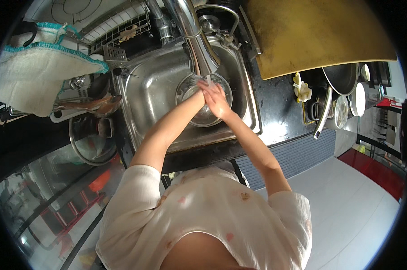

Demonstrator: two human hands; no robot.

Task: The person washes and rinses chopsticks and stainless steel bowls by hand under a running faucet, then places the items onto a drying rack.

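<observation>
Water runs from a chrome faucet (203,57) onto my two hands, which touch each other over a round metal bowl (182,98) in the stainless steel sink (146,98). My left hand (206,88), on the arm from the left of the picture, is partly hidden behind the other. My right hand (218,103) is wet, with its fingers against my left hand. I see nothing held in either hand. The bowl's inside is partly covered by my hands and forearms.
A yellowish board (325,33) reaches over the black counter (274,101) at the right, near a black pan (341,78) and a glass lid (341,112). White cloths (38,74) with teal edging hang at the left, above ladles (105,105). Behind stands a wire rack (122,25).
</observation>
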